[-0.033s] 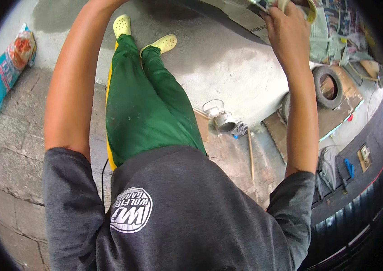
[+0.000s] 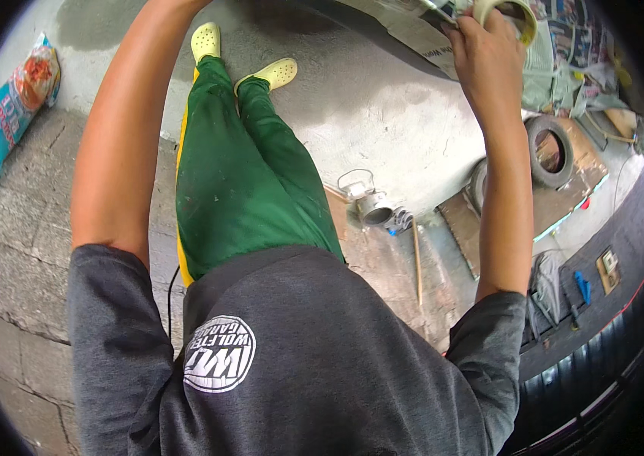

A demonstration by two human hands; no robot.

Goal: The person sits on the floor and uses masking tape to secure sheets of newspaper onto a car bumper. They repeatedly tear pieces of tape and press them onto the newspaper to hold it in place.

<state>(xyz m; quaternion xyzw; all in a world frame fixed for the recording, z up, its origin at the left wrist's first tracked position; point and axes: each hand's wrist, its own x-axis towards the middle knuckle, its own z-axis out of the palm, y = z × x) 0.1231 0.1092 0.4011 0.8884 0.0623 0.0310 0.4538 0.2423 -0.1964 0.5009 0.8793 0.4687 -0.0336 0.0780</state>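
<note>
At the top edge, right of centre, my right hand (image 2: pixel 491 55) is closed around a roll of cream masking tape (image 2: pixel 529 30). Its thumb and fingertips are at the edge of a printed newspaper sheet (image 2: pixel 434 44). That sheet lies along a dark, curved-edged panel (image 2: pixel 371 32), which the top of the picture cuts off. My left forearm reaches up past the upper edge, so the left hand is out of sight.
Newspaper-covered items (image 2: pixel 565 53) lie at the upper right. Below them, a tire (image 2: pixel 567 156) rests on a brown board (image 2: pixel 460 228). Tools (image 2: pixel 582 286) lie on a dark surface at right. A metal can (image 2: pixel 373 211) and stick (image 2: pixel 418 262) are on the floor; a blue bag (image 2: pixel 4 125) lies left.
My right hand has shifted slightly, and more of the tape roll's ring shows above the fingers. The newspaper has moved a little downward. Both arms keep nearly the same pose.
</note>
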